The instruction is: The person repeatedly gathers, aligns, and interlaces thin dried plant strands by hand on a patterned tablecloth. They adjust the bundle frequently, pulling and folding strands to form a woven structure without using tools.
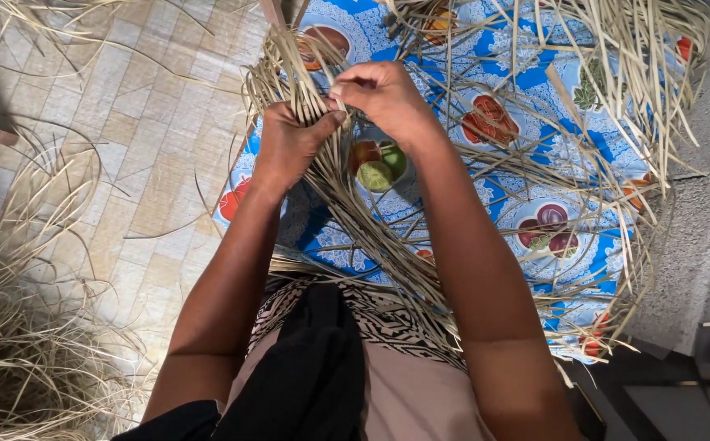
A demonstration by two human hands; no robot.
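A black cloth (310, 376) lies closest, draped over the person's lap beside a black-and-white patterned garment (388, 322). From there both bare forearms reach forward. The left hand (290, 147) is closed in a fist around a bundle of pale dry straw strips (347, 204), its fingers wrapped tight on them. The right hand (384, 94) sits just beside it, touching it at the thumb, with its fingers pinched together on the top of a few of the same strips. The bundle runs from the lap up through both hands and fans out above them. Under the hands spreads a blue cloth printed with fruit (526, 155), covering the surface, and more loose strips lie scattered across it and hang off its right edge. To the left is a woven mat (138, 139) of pale squares on the floor, with a heap of loose straw (20, 327) at its lower left corner. A grey concrete wall (706, 204) stands to the right.
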